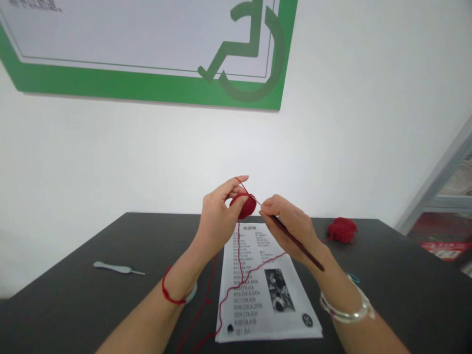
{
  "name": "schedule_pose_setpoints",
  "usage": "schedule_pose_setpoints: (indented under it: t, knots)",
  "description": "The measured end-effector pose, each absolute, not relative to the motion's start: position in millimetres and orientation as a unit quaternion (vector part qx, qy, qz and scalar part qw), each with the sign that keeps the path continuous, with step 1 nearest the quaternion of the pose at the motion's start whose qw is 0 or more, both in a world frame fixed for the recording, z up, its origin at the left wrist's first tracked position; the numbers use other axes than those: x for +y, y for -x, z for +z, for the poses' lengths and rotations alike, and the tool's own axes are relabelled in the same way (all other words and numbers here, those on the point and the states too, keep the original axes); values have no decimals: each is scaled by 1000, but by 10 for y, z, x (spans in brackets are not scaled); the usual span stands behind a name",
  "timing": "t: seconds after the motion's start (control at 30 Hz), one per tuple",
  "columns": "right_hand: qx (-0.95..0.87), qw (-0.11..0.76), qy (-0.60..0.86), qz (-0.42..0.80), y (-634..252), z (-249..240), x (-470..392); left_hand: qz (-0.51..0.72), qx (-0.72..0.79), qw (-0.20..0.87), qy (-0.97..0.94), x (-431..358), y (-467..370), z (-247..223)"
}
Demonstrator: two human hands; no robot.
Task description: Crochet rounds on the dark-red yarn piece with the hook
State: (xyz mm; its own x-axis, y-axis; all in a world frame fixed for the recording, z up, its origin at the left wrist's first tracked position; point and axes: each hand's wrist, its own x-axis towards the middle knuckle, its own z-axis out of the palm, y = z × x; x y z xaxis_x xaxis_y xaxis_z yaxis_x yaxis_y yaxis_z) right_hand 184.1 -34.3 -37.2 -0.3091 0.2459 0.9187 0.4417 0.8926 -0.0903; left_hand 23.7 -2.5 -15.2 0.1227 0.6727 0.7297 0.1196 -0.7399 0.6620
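My left hand pinches a small round red crocheted piece between thumb and fingers, with red yarn looped over its raised index finger. My right hand is closed around a crochet hook with a dark red handle; the hook's thin metal tip meets the upper right edge of the red piece. Red yarn hangs from the piece and trails over a printed sheet, which lies below my hands and shows rows of text and a dark photo.
The black table runs up to a white wall. A pale grey hook tool lies at the left, and a ball of red yarn sits at the back right. Above hangs a green-framed sign. A small teal loop is partly behind my right wrist.
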Motion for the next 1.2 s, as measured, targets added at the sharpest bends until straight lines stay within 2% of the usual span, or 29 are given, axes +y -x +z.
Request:
schedule_pose_setpoints:
  t: [0.1,0.2,0.33,0.43,0.53,0.6,0.7,0.77,0.83,1.0,1.07,1.2]
  knots:
    - [-806,541,234,-50,-1894,-369,-380,584,290,183,-736,-59,-226,-134]
    - [-755,595,255,104,-1944,-368,-360,573,289,169,-748,-71,-223,-125]
    - [-670,648,173,319,-1913,-348,-269,574,240,264,-737,-64,-244,-129]
    - [-617,661,135,406,-1802,-359,-228,581,219,366,-693,-81,-265,-128]
    - [-628,684,142,344,-1716,-419,-216,559,206,494,-633,-107,-280,-129]
    - [-675,691,171,197,-1710,-474,-199,533,191,571,-595,-118,-294,-138]
    - [-730,645,198,-109,-1747,-553,-149,510,180,623,-566,-126,-320,-158]
    - [-728,625,180,-217,-1761,-582,-119,507,179,635,-555,-128,-327,-160]
    - [-723,648,166,-173,-1760,-580,-112,503,175,649,-543,-126,-313,-146]
    - [-696,673,133,212,-1807,-475,-167,490,167,668,-535,-97,-217,-81]
    - [-690,665,128,256,-1856,-432,-187,492,166,659,-544,-79,-187,-64]
    - [-694,655,160,251,-1932,-384,-225,493,178,627,-576,-61,-150,-44]
